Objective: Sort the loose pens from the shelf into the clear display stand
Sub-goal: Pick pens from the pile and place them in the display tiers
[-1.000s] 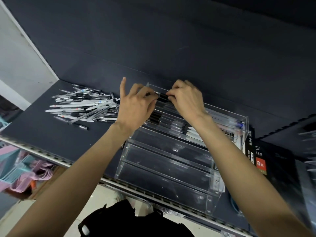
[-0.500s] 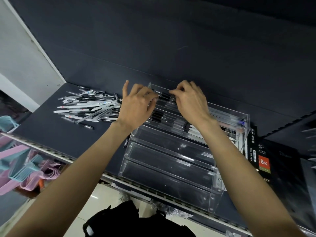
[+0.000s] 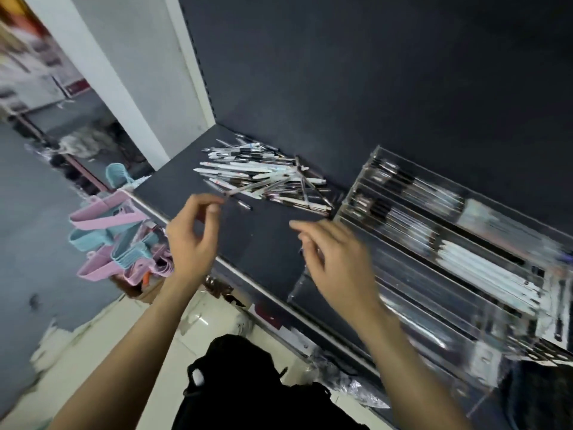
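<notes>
Pink and blue hangers (image 3: 108,240) hang at 9 o'clock below the shelf edge, and a black bag (image 3: 248,383) sits at 6 o'clock. The dark shelf (image 3: 260,243) meets a dark back wall, with a white post at 11 o'clock. The pens (image 3: 263,178) lie heaped at 12 o'clock, just beyond the left hand (image 3: 192,240); its fingers are loosely curled, holding nothing. The right hand (image 3: 338,262), relaxed and blurred, hovers beside the clear stand (image 3: 449,243) at 3 o'clock, which has pens in its upper rows
</notes>
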`<act>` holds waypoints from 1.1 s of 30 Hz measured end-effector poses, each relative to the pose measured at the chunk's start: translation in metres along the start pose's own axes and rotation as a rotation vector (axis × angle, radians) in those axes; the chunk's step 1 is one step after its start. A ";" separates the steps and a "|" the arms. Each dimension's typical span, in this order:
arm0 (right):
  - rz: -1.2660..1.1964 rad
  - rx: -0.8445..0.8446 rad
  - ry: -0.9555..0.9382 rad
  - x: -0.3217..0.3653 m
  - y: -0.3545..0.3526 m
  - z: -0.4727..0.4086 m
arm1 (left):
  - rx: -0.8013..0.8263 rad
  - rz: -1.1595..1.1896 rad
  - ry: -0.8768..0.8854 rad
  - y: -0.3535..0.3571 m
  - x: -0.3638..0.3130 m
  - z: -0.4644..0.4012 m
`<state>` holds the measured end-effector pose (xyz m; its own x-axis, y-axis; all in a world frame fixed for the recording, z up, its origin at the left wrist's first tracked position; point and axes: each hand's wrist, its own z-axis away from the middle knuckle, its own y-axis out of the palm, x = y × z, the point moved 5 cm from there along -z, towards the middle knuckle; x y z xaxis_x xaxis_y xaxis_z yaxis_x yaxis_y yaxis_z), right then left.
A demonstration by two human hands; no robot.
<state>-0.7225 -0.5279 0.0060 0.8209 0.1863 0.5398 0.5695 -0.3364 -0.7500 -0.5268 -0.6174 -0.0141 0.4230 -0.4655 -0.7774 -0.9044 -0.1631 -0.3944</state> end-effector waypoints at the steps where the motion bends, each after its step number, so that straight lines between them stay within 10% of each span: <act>1: 0.006 0.094 0.036 0.004 0.023 -0.001 | 0.058 -0.056 -0.039 -0.008 0.021 -0.005; 7: 0.299 0.371 0.429 -0.017 0.125 -0.024 | 0.593 -0.481 -0.016 -0.003 0.138 -0.058; 18: 0.492 0.201 1.088 -0.074 0.161 -0.032 | 0.925 -0.551 0.250 0.059 0.193 -0.090; 33: 0.204 0.143 0.819 -0.016 0.219 -0.059 | 1.004 -0.254 0.127 0.082 0.188 -0.062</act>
<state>-0.6131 -0.6589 -0.1441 0.6503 -0.6091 0.4539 0.4594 -0.1606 -0.8736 -0.5253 -0.7718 -0.1621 0.5324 -0.6163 -0.5803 -0.3023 0.5019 -0.8104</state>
